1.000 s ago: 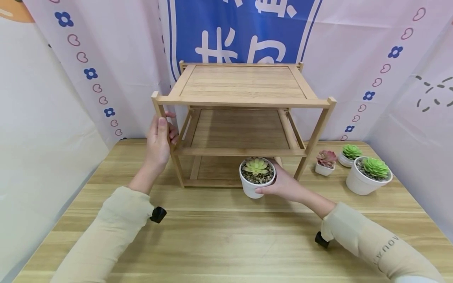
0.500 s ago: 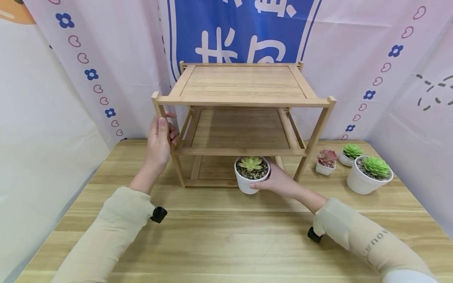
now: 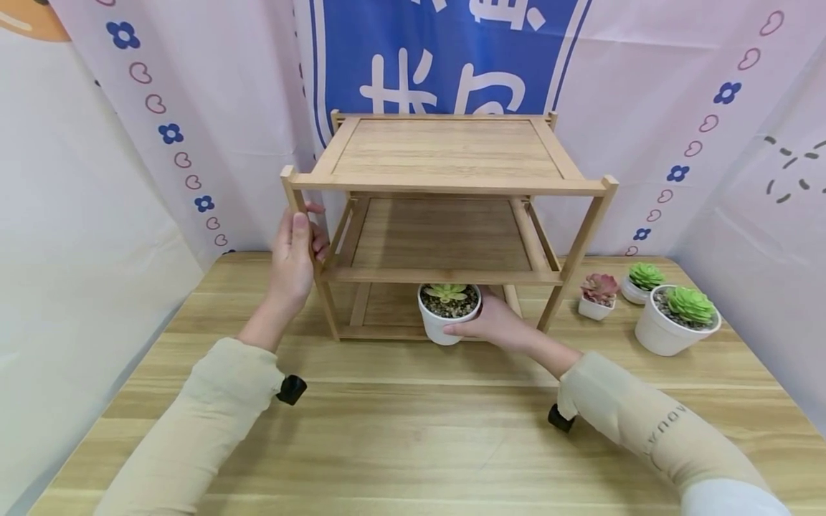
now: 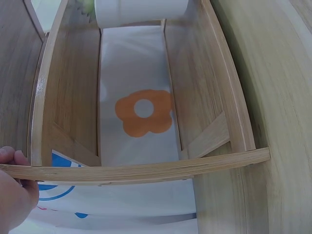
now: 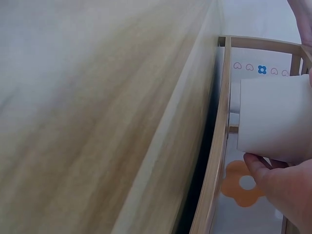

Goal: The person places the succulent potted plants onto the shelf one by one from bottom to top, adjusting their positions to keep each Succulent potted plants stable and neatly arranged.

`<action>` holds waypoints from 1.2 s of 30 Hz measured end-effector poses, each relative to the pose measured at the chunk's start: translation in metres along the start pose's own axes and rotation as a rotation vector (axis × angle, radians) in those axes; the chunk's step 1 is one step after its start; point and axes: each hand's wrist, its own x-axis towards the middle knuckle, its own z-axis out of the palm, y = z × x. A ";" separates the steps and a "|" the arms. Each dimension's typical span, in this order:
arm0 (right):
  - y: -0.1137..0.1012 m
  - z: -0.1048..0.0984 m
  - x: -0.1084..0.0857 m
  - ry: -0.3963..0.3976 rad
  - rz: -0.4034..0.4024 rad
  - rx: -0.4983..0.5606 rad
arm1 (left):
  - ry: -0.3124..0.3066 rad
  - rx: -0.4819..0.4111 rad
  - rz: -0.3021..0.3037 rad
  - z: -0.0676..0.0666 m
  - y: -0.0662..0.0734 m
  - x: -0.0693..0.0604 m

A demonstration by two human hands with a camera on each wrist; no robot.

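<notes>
Potted succulent [image 3: 447, 315], held upright between middle shelf [image 3: 445, 236] and bottom shelf [image 3: 387, 315] at the wooden rack's [image 3: 445, 188] front: your right hand [image 3: 495, 322], the nearer, grips it from the right; your left hand [image 3: 293, 261] grasps the left front post [image 3: 327, 304].

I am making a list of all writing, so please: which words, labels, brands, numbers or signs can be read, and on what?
No text reads clearly enough to quote.
Blue banner: large white characters, partly cut off or behind the shelf; unreadable with certainty.
Right sleeve: dark letters, bent, blurred; unreadable.
Held pot: no lettering visible.
</notes>
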 end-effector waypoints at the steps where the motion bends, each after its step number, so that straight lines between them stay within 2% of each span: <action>1: 0.000 0.001 0.001 0.001 0.004 0.010 | 0.000 -0.002 -0.001 0.000 0.000 0.000; 6: -0.003 0.004 0.009 -0.004 0.047 0.007 | -0.001 -0.011 -0.006 0.000 0.000 0.000; 10: -0.008 0.008 0.014 -0.020 0.097 -0.040 | 0.004 -0.012 -0.002 0.000 -0.001 0.000; 14: -0.012 0.013 0.022 -0.030 0.111 -0.069 | 0.010 -0.012 0.010 0.000 -0.001 0.000; 25: -0.019 0.026 0.033 -0.069 0.121 0.036 | 0.006 -0.024 0.008 0.001 -0.003 0.000; 32: -0.021 0.031 0.039 -0.061 0.190 0.075 | -0.001 -0.005 0.010 0.001 -0.002 0.000; 36: -0.023 0.034 0.043 -0.083 0.216 0.105 | -0.007 -0.012 0.012 0.001 -0.002 0.000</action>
